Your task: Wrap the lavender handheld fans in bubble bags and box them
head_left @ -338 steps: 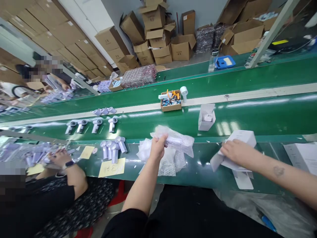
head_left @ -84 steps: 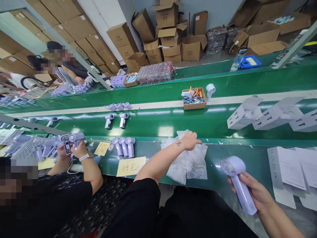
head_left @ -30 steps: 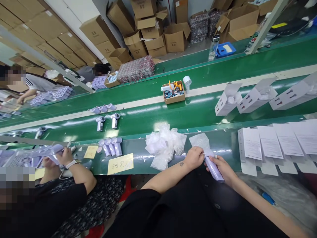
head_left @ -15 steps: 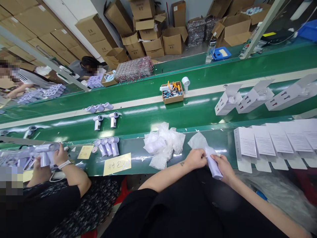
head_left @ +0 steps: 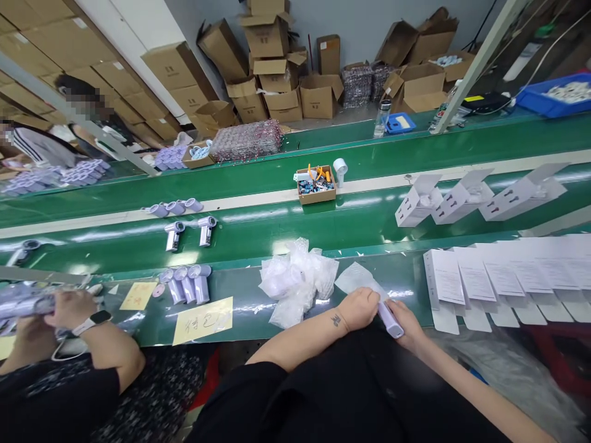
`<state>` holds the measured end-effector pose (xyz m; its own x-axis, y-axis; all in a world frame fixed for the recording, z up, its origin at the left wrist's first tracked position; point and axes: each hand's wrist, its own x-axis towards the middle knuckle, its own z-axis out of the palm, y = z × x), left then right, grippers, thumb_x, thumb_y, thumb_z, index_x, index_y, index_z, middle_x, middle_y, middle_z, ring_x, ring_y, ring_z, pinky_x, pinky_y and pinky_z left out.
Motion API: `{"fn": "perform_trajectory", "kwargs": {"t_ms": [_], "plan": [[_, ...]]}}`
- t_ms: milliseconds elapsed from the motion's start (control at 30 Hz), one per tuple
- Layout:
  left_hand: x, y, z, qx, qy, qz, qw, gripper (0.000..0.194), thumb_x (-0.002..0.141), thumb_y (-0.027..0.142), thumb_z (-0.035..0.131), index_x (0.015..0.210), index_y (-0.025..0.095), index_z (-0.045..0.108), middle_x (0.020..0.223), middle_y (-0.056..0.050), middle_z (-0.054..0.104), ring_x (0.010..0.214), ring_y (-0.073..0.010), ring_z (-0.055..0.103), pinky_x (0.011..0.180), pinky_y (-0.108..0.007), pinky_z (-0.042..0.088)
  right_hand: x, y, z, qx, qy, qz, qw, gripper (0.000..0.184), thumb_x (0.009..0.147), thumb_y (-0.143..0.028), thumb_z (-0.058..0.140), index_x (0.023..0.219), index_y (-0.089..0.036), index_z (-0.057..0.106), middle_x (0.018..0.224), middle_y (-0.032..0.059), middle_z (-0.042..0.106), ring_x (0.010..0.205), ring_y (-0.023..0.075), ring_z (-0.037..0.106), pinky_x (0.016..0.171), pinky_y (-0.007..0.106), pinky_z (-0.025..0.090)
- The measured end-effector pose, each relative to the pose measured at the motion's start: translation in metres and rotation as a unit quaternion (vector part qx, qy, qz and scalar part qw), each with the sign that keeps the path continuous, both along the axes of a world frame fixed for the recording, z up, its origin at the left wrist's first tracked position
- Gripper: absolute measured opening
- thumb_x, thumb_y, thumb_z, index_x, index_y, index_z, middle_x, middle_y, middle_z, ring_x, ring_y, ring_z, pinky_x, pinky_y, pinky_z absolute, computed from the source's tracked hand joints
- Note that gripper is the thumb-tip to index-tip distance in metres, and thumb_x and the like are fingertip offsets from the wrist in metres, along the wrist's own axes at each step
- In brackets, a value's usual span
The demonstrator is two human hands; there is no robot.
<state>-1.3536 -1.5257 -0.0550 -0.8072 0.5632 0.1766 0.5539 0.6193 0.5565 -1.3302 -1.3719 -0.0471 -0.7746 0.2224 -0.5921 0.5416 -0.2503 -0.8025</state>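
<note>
My left hand [head_left: 362,307] is closed on a clear bubble bag [head_left: 353,278], at the spot where it meets a lilac handheld fan [head_left: 390,321]. The fan's handle points down toward my lap, while its head end is hidden by my left hand and the bag. On the handle's right side, my right hand [head_left: 407,323] grips it with the fingers curled round. Just left of my hands lies a pile of bubble bags [head_left: 300,277], with something lilac showing through.
Open white boxes [head_left: 455,277] stand in a row at my right. Three lilac fans [head_left: 199,286] rest near a yellow note [head_left: 203,321]. Beyond is a green conveyor [head_left: 258,224] with a small parts carton [head_left: 317,194]. A co-worker's hands [head_left: 76,311] work at far left.
My left hand has moved down over the fan's head end, and less of the fan shows. The camera view has shifted slightly. The co-worker's hands have moved left.
</note>
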Motion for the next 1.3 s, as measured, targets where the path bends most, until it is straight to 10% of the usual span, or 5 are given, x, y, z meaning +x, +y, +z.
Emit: {"fn": "perform_trajectory", "kwargs": {"t_ms": [567,733,933,1167,1300], "plan": [[0.008,-0.026,0.098,0.092,-0.072,0.010,0.993,0.026,0.074,0.015,0.047,0.089,0.019,0.067,0.085,-0.003,0.068,0.078,-0.0162,0.061,0.076,-0.026,0.047,0.020,0.041,0.090,0.315,0.169,0.308,0.882,0.028,0.079,-0.049,0.056,0.071,-0.022,0.053,0.066,0.0010,0.057,0.063,0.0177,0.051,0.061,0.029,0.044],[0.020,-0.044,0.139,0.206,-0.013,0.052,0.977,0.031,0.079,0.016,0.045,0.102,0.019,0.064,0.090,-0.004,0.065,0.081,-0.0148,0.059,0.078,-0.027,0.047,0.019,0.040,0.115,0.202,0.194,0.365,0.888,0.028,0.088,-0.047,0.045,0.088,-0.021,0.053,0.082,0.0022,0.058,0.078,0.0175,0.053,0.073,0.030,0.044],[0.006,-0.023,0.104,0.115,-0.107,-0.028,0.987,0.062,0.066,0.038,0.071,0.124,0.022,0.053,0.118,-0.011,0.055,0.108,-0.0265,0.052,0.090,-0.037,0.043,0.003,0.035,0.104,0.149,0.238,0.388,0.878,0.026,0.090,-0.046,0.043,0.085,-0.021,0.050,0.076,-0.0005,0.054,0.071,0.0144,0.051,0.068,0.029,0.043],[-0.008,-0.020,0.045,0.245,-0.257,0.177,0.918,0.015,0.078,0.028,0.052,0.074,0.016,0.062,0.070,0.000,0.058,0.070,-0.0139,0.056,0.065,-0.024,0.047,-0.054,0.136,0.077,0.538,0.251,0.567,0.572,0.032,0.058,-0.013,0.068,0.089,-0.024,0.067,0.121,0.0099,0.058,0.124,0.0379,0.039,0.101,0.062,0.021],[-0.011,-0.042,0.056,0.408,-0.397,0.273,0.775,0.027,0.072,0.040,0.061,0.081,0.015,0.059,0.067,0.001,0.056,0.058,-0.0110,0.053,0.045,-0.019,0.044,-0.101,0.159,0.056,0.507,0.298,0.617,0.524,0.023,0.057,0.001,0.055,0.059,-0.021,0.062,0.084,0.0069,0.069,0.113,0.0326,0.054,0.106,0.059,0.015]]}}
